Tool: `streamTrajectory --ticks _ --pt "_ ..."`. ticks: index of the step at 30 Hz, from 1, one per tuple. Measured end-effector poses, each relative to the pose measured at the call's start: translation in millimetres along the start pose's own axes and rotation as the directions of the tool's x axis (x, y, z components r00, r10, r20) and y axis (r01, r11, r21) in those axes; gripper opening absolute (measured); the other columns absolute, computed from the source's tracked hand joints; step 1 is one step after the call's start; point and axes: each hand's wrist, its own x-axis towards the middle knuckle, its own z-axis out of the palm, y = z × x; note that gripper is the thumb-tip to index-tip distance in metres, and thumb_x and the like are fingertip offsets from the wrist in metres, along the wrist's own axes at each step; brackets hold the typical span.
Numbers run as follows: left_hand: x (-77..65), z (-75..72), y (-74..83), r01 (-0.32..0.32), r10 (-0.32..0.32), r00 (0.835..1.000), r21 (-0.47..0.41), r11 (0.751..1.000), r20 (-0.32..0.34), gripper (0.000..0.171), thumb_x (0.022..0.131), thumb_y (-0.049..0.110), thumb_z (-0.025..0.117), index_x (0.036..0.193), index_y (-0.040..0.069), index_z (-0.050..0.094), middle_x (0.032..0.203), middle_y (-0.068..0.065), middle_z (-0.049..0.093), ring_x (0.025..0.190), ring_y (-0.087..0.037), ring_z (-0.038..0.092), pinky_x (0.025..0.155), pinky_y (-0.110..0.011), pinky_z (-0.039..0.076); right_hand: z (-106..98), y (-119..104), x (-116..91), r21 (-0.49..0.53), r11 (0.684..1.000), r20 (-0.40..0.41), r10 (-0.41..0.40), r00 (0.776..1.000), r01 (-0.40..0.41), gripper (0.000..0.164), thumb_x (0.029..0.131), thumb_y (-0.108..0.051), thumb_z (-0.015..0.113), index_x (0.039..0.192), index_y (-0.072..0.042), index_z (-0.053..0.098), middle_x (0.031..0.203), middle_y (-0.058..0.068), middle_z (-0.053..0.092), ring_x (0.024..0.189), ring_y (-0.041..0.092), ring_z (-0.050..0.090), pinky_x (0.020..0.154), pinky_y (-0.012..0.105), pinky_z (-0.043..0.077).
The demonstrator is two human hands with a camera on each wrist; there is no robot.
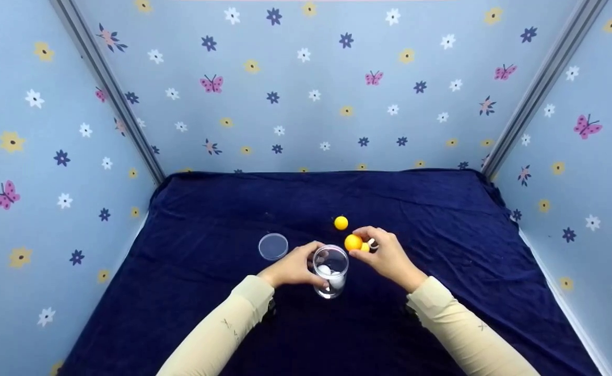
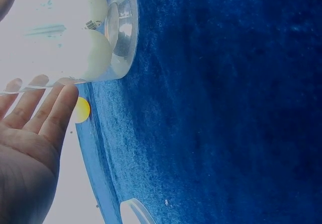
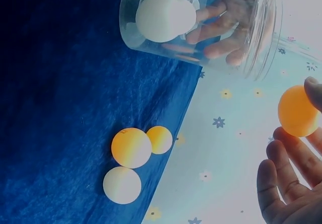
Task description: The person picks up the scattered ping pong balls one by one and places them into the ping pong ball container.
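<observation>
Grips the clear jar [image 1: 340, 255] from its left side with the left hand [image 1: 293, 266], curled around the wall with the thumb on the near side and the fingers on the far side. Holds it with the mouth facing up, showing white balls [image 1: 325, 270] low inside, close to the base. Cannot count these surely through the plastic, nor tell about contact between base and cloth. Pinches an orange ball [image 1: 353, 242] between the thumb and fingertips of the right hand [image 1: 389, 258], drawn in to just the width of the ball, with the other fingers loosely spread in the right wrist view. Holds this ball just to the right of the jar's rim, outside the mouth and raised above the cloth. Has a second orange ball [image 3: 131, 147] and a loose white ball [image 3: 122, 185] side by side on the surface [image 1: 415, 209], partly hidden by the right hand in the head view. Has a third orange ball [image 1: 341, 223] farther back, apart from that pair. Has a round clear lid [image 1: 273, 246] lying flat near the left hand, to the left of the jar. Wears cream sleeves [image 1: 217, 334]. Works over dark blue cloth, facing a pale blue wall [image 1: 306, 78] patterned with flowers and butterflies
</observation>
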Motion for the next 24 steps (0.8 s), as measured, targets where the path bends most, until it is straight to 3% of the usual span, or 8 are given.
streamTrajectory --ticks 6,12,15,20,24 --pt "0.3 0.5 -3.2 0.000 0.000 1.000 -0.016 1.000 0.004 0.078 0.074 0.017 0.100 0.141 0.004 0.061 0.134 -0.012 0.074 0.122 -0.031 0.074 0.106 -0.041 0.061 3.9 -5.0 -0.5 0.025 1.000 0.025 -0.002 1.000 0.001 0.039 0.084 -0.013 0.094 0.117 -0.001 0.076 0.109 0.012 0.081 0.093 0.037 0.073 0.078 0.049 0.064" --pt "1.2 0.2 -3.9 -0.006 0.007 1.000 -0.024 1.000 0.010 0.080 0.075 0.016 0.100 0.143 0.003 0.060 0.135 -0.012 0.074 0.122 -0.029 0.074 0.107 -0.045 0.060 9.5 -7.4 -0.6 0.056 0.998 0.017 -0.037 0.999 0.036 0.039 0.084 -0.010 0.094 0.116 0.001 0.076 0.110 0.015 0.079 0.088 0.036 0.072 0.075 0.028 0.061" --pt "1.3 0.0 -3.6 -0.010 0.011 1.000 -0.021 1.000 0.009 0.081 0.075 0.017 0.100 0.144 0.003 0.059 0.135 -0.015 0.074 0.122 -0.031 0.074 0.107 -0.044 0.060 11.8 -8.5 -0.2 0.069 0.996 0.011 -0.057 0.998 0.057 0.038 0.083 -0.009 0.094 0.115 0.001 0.076 0.109 0.014 0.079 0.088 0.037 0.072 0.076 0.025 0.060" --pt "1.7 0.3 -3.5 -0.006 0.006 1.000 -0.003 1.000 0.010 0.081 0.075 0.017 0.100 0.143 0.001 0.059 0.134 -0.018 0.074 0.121 -0.032 0.074 0.106 -0.039 0.059 15.3 -9.9 1.5 0.067 0.995 0.025 -0.077 0.997 0.076 0.038 0.084 -0.011 0.094 0.116 0.002 0.078 0.109 0.012 0.079 0.094 0.031 0.073 0.082 0.030 0.062" --pt "2.0 -0.2 -3.1 0.000 0.000 1.000 0.029 1.000 0.003 0.082 0.074 0.019 0.100 0.143 0.002 0.059 0.134 -0.017 0.075 0.121 -0.031 0.074 0.106 -0.036 0.056 18.3 -10.8 2.8 0.058 0.994 0.047 -0.093 0.995 0.090 0.038 0.084 -0.012 0.094 0.116 0.001 0.079 0.108 0.010 0.079 0.095 0.028 0.073 0.083 0.042 0.062"
